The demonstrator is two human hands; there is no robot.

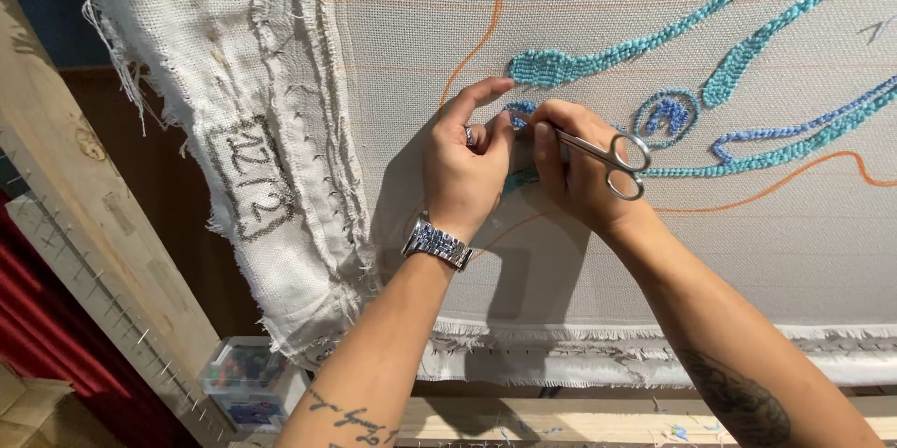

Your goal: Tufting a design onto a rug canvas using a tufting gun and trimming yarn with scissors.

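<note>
The right hand [575, 172] has its grip closed on small steel scissors [612, 160], handles trailing back over the knuckles, blades aimed at the turquoise yarn loops [551, 65] on the stretched beige cloth [579, 0]. The left hand [464, 163] presses the cloth just beside — apparently pinching yarn, though the fingertips are hidden.

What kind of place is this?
Probably a rug-tufting workshop: backing cloth stretched on a wooden frame, turquoise yarn loops, and the right hand holding small scissors.

Bare tattooed forearms, silver link wristwatch [436, 243]
</note>
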